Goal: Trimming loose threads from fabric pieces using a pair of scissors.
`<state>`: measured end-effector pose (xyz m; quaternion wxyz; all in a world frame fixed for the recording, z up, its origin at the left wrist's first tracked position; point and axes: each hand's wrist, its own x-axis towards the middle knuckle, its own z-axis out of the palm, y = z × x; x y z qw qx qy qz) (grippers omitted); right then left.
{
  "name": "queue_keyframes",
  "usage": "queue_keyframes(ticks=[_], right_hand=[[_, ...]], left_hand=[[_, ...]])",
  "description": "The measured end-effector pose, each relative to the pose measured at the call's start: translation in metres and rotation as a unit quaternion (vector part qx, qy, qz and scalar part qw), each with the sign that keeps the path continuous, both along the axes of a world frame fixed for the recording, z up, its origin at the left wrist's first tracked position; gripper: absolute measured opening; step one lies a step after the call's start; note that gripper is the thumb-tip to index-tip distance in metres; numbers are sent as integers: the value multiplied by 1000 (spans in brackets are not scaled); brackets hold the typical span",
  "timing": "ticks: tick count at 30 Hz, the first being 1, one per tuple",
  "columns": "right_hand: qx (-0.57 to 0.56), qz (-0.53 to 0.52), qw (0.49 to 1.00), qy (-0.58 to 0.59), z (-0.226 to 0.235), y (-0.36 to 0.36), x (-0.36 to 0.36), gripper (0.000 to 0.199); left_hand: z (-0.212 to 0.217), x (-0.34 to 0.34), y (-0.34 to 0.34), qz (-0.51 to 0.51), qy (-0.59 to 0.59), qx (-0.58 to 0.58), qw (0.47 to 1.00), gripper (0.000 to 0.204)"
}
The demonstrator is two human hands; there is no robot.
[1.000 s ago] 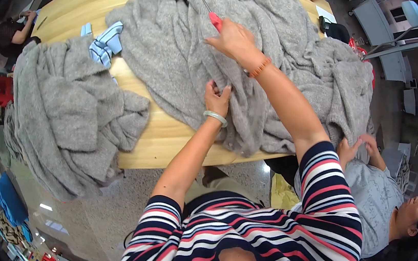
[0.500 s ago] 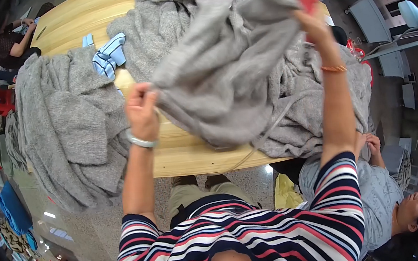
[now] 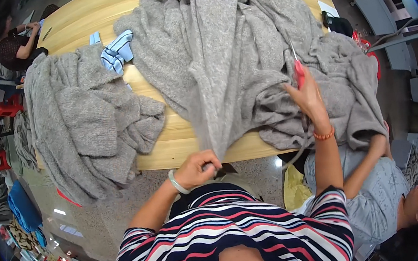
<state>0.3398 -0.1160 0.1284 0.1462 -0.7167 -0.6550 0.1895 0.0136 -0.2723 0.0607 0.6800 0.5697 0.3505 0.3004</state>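
My left hand (image 3: pixel 198 169) is closed in a fist at the table's front edge, gripping the end of a grey knitted garment (image 3: pixel 216 57). The garment stretches from my fist up across the table in a narrowing fold. My right hand (image 3: pixel 309 96) is closed around red-handled scissors (image 3: pixel 299 68), whose thin metal blades point away from me over the grey cloth. Beneath and beside this hand lies more crumpled grey knitwear (image 3: pixel 334 95). Where one garment ends and another begins in the heap, I cannot tell.
Another grey knit pile (image 3: pixel 77 109) hangs over the left front of the wooden table (image 3: pixel 169 145). A blue striped cloth (image 3: pixel 117 52) lies between the piles. At my right sits a person in a grey shirt (image 3: pixel 376 199), hand at the knitwear. Other people sit around the far side.
My left hand has come down and toward me, pulling the garment's end to the table edge. My right hand has lowered with the scissors, and the lifted cloth has dropped onto the heap.
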Motion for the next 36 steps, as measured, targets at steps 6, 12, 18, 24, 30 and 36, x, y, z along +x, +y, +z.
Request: queue_keyframes(ticks=[6,12,18,24,30,36], right_hand=[[-33,69,996,-36,-4,86,-104,68],[-72,58,993,-74,-94,147,-171,47],[64,59,995,-44,-74,159,-99,38],[67,-115,986,-97,-49,81,78,48],[-30,-153,986,-59,-117,22,79,47],[-7,-120,991,-66,-114,24,64,42]], left_hand=[[-3,-2,-25,-130,68,53,988,14],[-58,7,-36,-80,139,96,982,17],[-58,17,-23,-76,141,101,982,32],[-71,43,-17,-130,106,146,975,37],[-75,64,-5,-307,260,106,909,46],[-60,85,83,119,130,11,984,48]])
